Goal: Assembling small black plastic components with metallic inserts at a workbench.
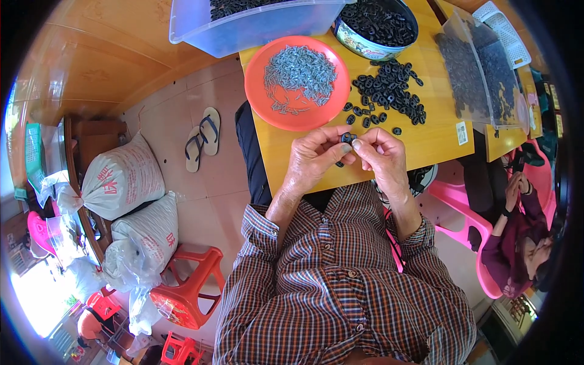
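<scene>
My left hand [314, 159] and my right hand [384, 159] meet over the near edge of the yellow table [447, 143]. Between their thumbs and fingertips they pinch a small black oval plastic piece [347, 138]; the fingers partly cover it. Just beyond lies a loose heap of similar black pieces [392, 88], some showing two holes, with several strays close to my fingers. To the left of the heap, a round red plate [258, 100] carries many small grey pins [301, 70]. Whether a pin is in my fingers is too small to tell.
A clear plastic bin [255, 27] and a round tin [371, 48], both with black pieces, stand at the back. Another clear bin [471, 73] is at the right. A person [517, 225] sits on the right by pink chairs. Sacks [125, 176], sandals [202, 139] and a red stool [191, 286] occupy the left.
</scene>
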`<state>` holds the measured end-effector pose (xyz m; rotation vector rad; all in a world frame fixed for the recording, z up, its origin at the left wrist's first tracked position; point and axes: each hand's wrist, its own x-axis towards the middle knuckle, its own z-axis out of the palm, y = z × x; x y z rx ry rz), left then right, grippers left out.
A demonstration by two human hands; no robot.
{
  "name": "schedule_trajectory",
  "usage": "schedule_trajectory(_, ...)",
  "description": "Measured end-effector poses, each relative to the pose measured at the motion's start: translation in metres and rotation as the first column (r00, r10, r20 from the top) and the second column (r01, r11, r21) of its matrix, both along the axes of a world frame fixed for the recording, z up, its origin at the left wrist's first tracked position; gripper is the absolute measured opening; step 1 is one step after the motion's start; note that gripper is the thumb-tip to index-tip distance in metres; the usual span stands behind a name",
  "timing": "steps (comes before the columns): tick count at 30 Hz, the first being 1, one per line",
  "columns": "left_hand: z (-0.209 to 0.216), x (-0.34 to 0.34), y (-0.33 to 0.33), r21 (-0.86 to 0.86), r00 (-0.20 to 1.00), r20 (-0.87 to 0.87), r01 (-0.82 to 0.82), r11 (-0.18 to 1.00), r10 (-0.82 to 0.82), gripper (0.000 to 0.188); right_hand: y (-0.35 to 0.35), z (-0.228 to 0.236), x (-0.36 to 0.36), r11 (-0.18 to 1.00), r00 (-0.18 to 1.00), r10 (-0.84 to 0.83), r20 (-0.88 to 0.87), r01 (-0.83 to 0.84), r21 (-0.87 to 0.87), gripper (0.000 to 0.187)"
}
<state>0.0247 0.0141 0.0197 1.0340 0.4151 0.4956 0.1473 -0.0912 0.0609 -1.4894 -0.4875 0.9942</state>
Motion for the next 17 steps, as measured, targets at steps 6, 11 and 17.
schedule_trajectory(6,-0.0005,-0.0025,0.0000,0.002,1.000,-0.001,-0.005,1.000,0.005,0.031,-0.0023,-0.0055,0.0018,0.999,0.999,0.028,-0.031,-0.028,0.024,0.008)
schedule_trajectory(11,-0.0002,-0.0049,-0.0001,0.013,1.000,0.002,-0.003,1.000,0.003,0.031,-0.0026,-0.0057,0.0027,0.999,0.996,0.038,-0.078,-0.035,0.039,0.007)
schedule_trajectory(17,0.0034,-0.0087,-0.0001,0.014,1.000,-0.025,-0.009,1.000,0.009,0.028,-0.0018,-0.0053,0.0035,0.996,0.993,0.087,-0.077,-0.084,0.038,0.008)
